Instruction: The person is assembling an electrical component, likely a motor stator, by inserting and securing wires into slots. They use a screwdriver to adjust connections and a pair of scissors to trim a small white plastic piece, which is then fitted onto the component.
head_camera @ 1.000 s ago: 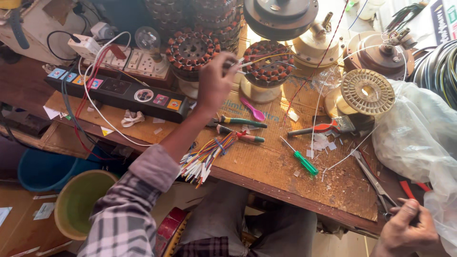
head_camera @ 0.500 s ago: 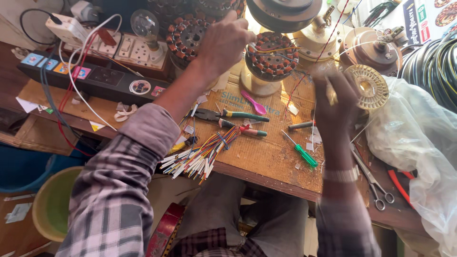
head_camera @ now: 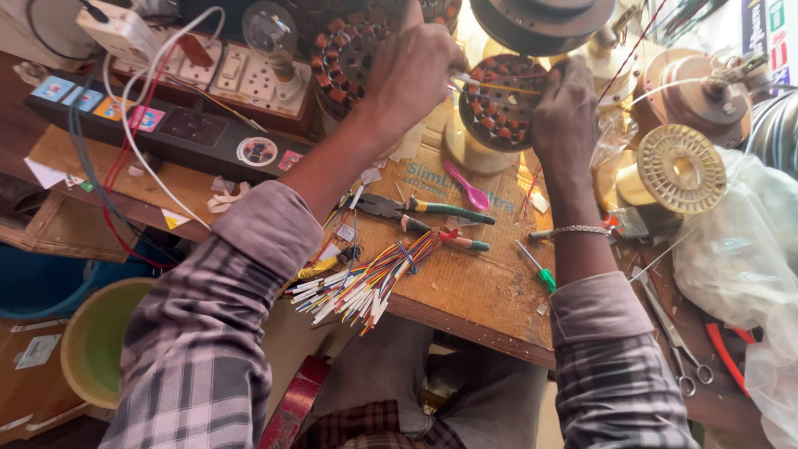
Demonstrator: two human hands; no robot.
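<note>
A wound motor stator [head_camera: 501, 112] is seen upright on a cream base at the far centre of the wooden workbench [head_camera: 465, 283]. The left hand [head_camera: 413, 71] is closed around a thin yellow sleeve [head_camera: 490, 86] laid across the stator's face. The right hand [head_camera: 567, 112] is pressed against the stator's right rim, fingers curled; whether anything is pinched there cannot be told. Pliers [head_camera: 416, 208], a pink spoon [head_camera: 467, 188], a green-handled screwdriver [head_camera: 536, 268] and a bundle of coloured wires [head_camera: 366, 283] are laid nearer. A black power strip [head_camera: 166, 129] is placed at the left.
</note>
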